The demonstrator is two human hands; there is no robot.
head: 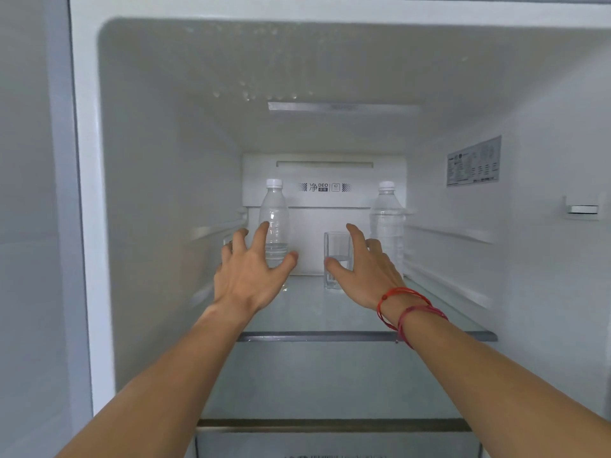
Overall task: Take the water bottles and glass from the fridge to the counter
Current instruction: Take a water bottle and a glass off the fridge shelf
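Observation:
Inside the open fridge, a clear water bottle (273, 213) with a white cap stands at the back left of the glass shelf (363, 336). A second, fuller bottle (386, 219) stands at the back right. Between them sits a clear glass (336, 249) holding a little water. My left hand (251, 272) is spread open just in front of the left bottle, fingers around its lower part but not closed. My right hand (367, 269), with red cords on the wrist, is open beside the glass, thumb in front of it.
White fridge walls close in on both sides, with rails along them. A label sticker (473, 161) is on the right wall. A lower shelf edge (330, 424) runs below my forearms. The fridge frame (82, 226) stands at the left.

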